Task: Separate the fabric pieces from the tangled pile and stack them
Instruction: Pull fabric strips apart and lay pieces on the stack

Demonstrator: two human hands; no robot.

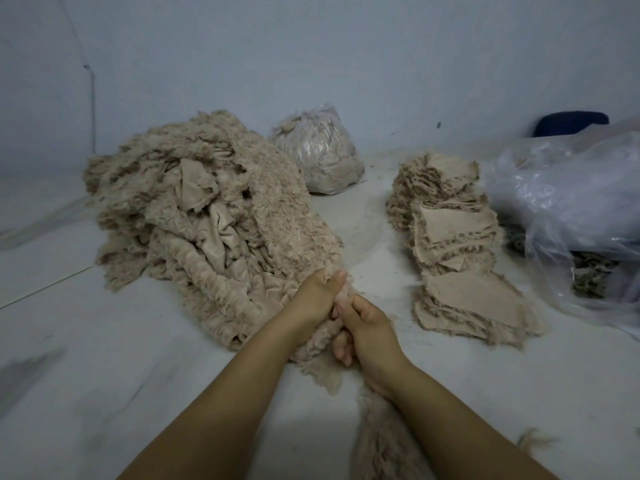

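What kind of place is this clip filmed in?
Probably a textile scrap sorting room: a tangled pile of beige fleecy fabric, a neat stack of beige cut pieces and a clear plastic bag of scraps lie on a bare pale floor.

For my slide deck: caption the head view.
Both hands, left and right, grip a fleece piece beside the tangled pile; the stack lies right.

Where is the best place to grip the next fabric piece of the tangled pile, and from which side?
Probably the loose near edge of the tangled pile, from the front right: pieces there splay free, where both hands already work.
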